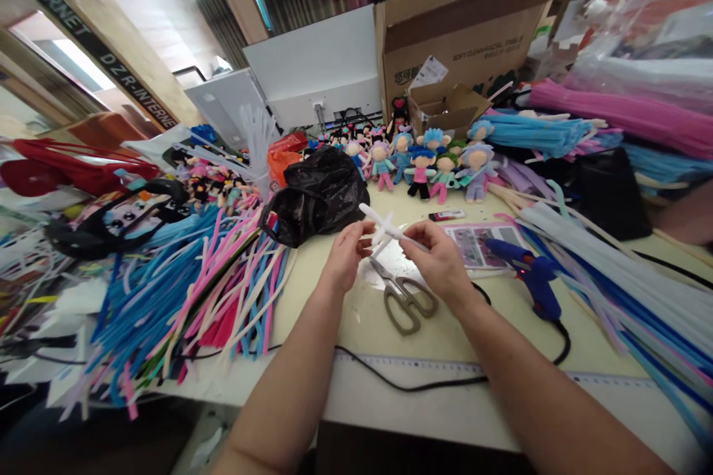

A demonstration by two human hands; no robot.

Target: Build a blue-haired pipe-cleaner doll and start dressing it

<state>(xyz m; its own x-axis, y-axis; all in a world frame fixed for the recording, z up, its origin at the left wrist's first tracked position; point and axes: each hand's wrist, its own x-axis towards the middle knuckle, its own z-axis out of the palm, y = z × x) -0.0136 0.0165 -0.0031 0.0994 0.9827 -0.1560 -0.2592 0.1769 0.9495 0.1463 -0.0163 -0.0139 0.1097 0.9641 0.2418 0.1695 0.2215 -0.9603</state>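
Both hands hold a small white cross of pipe cleaners [382, 225] above the cream table [501, 326]. My left hand [346, 255] pinches its left side with closed fingers. My right hand [437, 260] grips the right arm of the cross, fingers curled round it. Grey-handled scissors [402, 295] lie on the table just below the hands.
A blue glue gun [530, 280] with a black cord lies to the right. Heaps of coloured pipe cleaners [194, 297] lie left and right. A black plastic bag [318, 194], a row of small dolls [428, 163], a printed card [479, 243] and an open cardboard box [462, 37] stand behind.
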